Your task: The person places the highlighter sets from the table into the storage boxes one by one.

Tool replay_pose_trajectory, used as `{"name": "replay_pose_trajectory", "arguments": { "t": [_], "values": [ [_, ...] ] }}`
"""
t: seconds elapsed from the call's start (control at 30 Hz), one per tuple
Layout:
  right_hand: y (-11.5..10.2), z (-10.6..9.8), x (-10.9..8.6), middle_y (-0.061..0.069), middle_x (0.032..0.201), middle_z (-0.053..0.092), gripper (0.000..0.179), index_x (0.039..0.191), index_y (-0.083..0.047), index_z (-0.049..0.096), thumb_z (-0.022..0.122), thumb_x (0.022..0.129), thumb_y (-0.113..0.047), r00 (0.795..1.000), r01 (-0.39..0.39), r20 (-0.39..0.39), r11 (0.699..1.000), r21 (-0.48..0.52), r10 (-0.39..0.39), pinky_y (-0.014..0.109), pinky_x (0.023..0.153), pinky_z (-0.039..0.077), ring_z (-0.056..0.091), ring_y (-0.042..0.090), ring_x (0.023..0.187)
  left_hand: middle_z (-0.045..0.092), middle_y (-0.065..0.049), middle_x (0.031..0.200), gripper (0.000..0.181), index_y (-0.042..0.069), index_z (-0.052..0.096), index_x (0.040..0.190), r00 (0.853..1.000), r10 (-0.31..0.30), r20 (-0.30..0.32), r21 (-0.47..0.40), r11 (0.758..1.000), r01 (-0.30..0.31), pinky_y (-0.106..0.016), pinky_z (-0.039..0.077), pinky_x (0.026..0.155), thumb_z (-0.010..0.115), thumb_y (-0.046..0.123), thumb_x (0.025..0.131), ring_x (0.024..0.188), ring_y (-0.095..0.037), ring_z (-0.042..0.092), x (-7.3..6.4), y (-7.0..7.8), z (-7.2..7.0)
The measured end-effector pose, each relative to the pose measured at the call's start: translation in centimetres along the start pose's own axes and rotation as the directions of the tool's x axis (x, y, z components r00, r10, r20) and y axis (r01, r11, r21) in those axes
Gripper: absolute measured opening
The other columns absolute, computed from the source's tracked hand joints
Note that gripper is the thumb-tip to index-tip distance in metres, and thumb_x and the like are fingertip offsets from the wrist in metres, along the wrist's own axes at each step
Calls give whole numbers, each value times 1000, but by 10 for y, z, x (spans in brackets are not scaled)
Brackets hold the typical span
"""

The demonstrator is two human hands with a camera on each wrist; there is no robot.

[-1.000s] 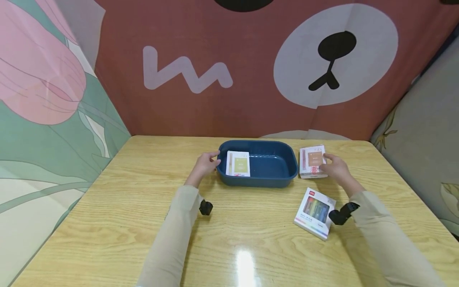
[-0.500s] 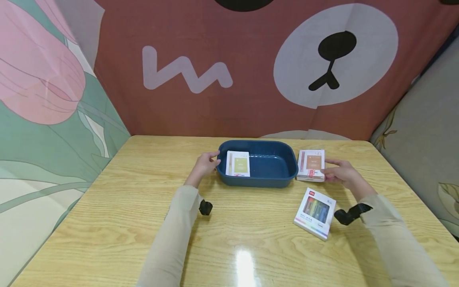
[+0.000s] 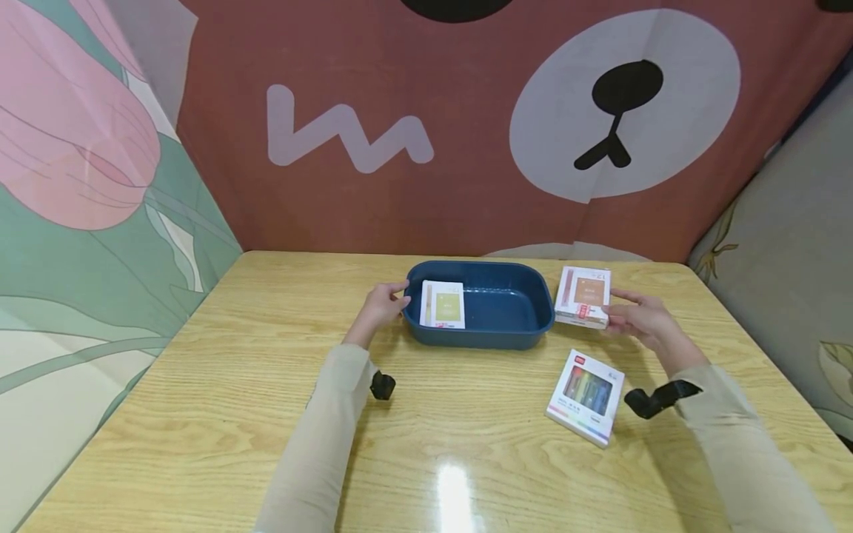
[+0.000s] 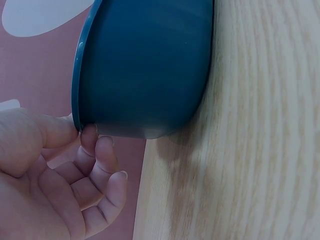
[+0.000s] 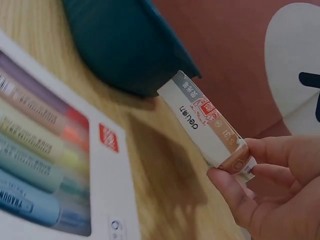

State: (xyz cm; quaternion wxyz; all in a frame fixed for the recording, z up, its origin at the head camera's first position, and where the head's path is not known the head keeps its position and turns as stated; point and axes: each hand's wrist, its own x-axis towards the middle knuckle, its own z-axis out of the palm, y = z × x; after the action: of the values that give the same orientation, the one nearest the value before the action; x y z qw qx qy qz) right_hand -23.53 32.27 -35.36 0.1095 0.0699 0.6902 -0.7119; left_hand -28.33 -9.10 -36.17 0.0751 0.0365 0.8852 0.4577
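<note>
A blue plastic bin (image 3: 476, 338) sits on the table near its far side. My left hand (image 3: 383, 303) pinches the bin's left rim between thumb and forefinger, the other fingers loosely bent in the left wrist view. Inside the bin, at its left, lies a white box with a yellow-green square (image 3: 443, 304). My right hand (image 3: 643, 322) pinches a second white box with an orange-brown square (image 3: 583, 296) at its right side. This carton (image 5: 207, 125), marked "deli", is off the table beside the bin's right end, its shadow below it in the right wrist view.
Nearer me on the right, a white box of highlighters (image 3: 586, 396) with a clear window lies at a slant on the wooden table (image 3: 266, 333). A printed brown bear curtain (image 3: 466, 185) hangs behind the table's far edge, with more printed cloth at both sides.
My right hand has shifted its hold along the box's right side. The box came slightly nearer me, then rose off the table. My left hand stays at the bin's rim.
</note>
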Motion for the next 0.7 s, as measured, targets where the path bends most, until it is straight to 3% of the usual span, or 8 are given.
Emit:
{"name": "replay_pose_trajectory", "arguments": {
  "t": [0.13, 0.27, 0.47, 0.63, 0.7],
  "values": [
    [-8, -1, -5, 4, 69, 63, 52, 133, 3, 27, 51, 86, 5, 998, 59, 8, 993, 106, -60, 26, 57, 50, 62, 13, 61, 55, -15, 91, 41, 12, 45, 133, 1000, -6, 1, 0, 1000, 6, -24, 41, 57, 50, 13, 92, 81, -32, 59, 0, 0, 1],
    [-16, 0, -8, 7, 70, 64, 29, 111, -6, 42, 51, 86, 7, 995, 93, 24, 977, 193, -99, 27, 58, 51, 62, 15, 62, 55, -16, 94, 41, 12, 44, 133, 1000, -9, 2, 1, 1000, 9, -25, 42, 58, 50, 13, 93, 81, -32, 59, -1, 1, 1],
    [-26, 9, -13, 7, 73, 64, 41, 121, -4, 37, 54, 85, 6, 994, 93, 39, 972, 217, -104, 27, 61, 51, 62, 16, 66, 55, -16, 97, 41, 11, 44, 133, 1000, -9, 5, 2, 1000, 9, -30, 45, 62, 50, 13, 93, 81, -32, 59, -1, 1, 1],
    [-29, 19, -15, 6, 73, 65, 39, 120, -6, 41, 55, 85, 6, 992, 108, 41, 979, 174, -116, 27, 61, 51, 63, 15, 66, 55, -16, 97, 41, 12, 44, 134, 1000, -10, 3, 2, 1000, 10, -32, 45, 64, 50, 13, 93, 80, -32, 59, -1, 1, 0],
    [-30, 23, -14, 6, 73, 65, 46, 126, -5, 38, 55, 85, 5, 992, 114, 44, 983, 146, -122, 27, 60, 51, 63, 14, 65, 55, -16, 96, 41, 12, 44, 134, 1000, -11, 2, 1, 1000, 11, -32, 45, 64, 50, 13, 93, 80, -32, 58, -2, 1, 0]
  ]
}}
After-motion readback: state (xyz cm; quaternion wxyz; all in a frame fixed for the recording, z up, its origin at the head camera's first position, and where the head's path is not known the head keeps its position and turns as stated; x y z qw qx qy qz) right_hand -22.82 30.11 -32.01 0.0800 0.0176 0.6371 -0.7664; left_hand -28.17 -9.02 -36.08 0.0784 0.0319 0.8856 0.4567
